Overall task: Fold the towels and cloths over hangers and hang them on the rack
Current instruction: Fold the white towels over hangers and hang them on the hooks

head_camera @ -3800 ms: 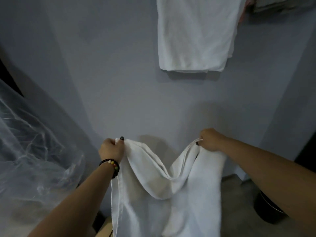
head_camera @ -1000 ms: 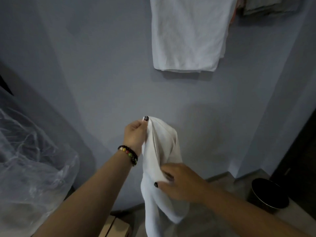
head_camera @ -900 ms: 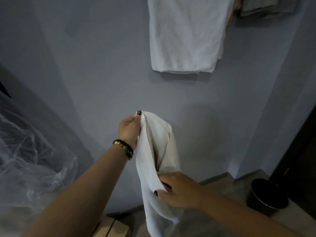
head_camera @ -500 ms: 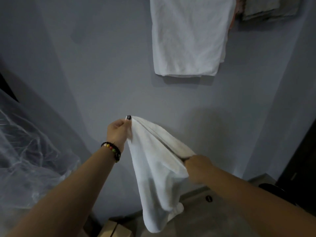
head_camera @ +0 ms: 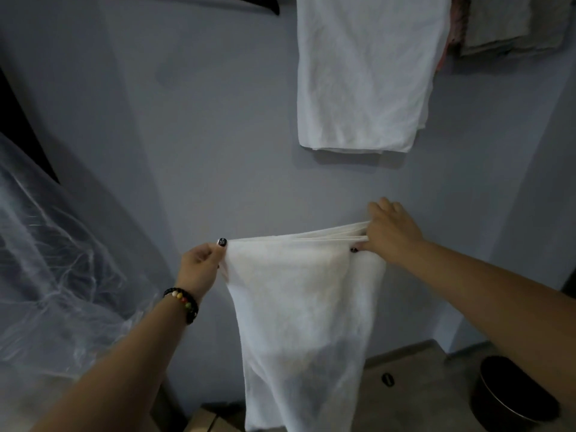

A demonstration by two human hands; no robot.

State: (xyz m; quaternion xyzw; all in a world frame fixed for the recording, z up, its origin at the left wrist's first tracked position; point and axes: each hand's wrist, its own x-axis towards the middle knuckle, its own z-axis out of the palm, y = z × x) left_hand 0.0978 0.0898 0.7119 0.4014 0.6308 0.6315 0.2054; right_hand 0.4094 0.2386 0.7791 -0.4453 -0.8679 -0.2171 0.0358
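Observation:
A white towel (head_camera: 302, 319) hangs folded lengthwise in front of me, its top edge stretched level between both hands. My left hand (head_camera: 201, 265) pinches the left top corner. My right hand (head_camera: 389, 232) pinches the layered edges at the right top corner. Higher on the wall hangs another folded white towel (head_camera: 363, 73). Beside it on the right are a pinkish cloth (head_camera: 450, 35) and a grey cloth (head_camera: 508, 23). The tip of a black hanger (head_camera: 265, 3) shows at the top edge; the rack itself is out of view.
A large clear plastic sheet (head_camera: 53, 269) bulges at the left. A black round bin (head_camera: 511, 397) stands on the floor at the lower right. The corner of a wooden box (head_camera: 205, 420) lies under the towel. The grey wall is close ahead.
My right hand slid from the middle of the towel up and to the right along its edge. The towel's top edge is now pulled out straight between both hands.

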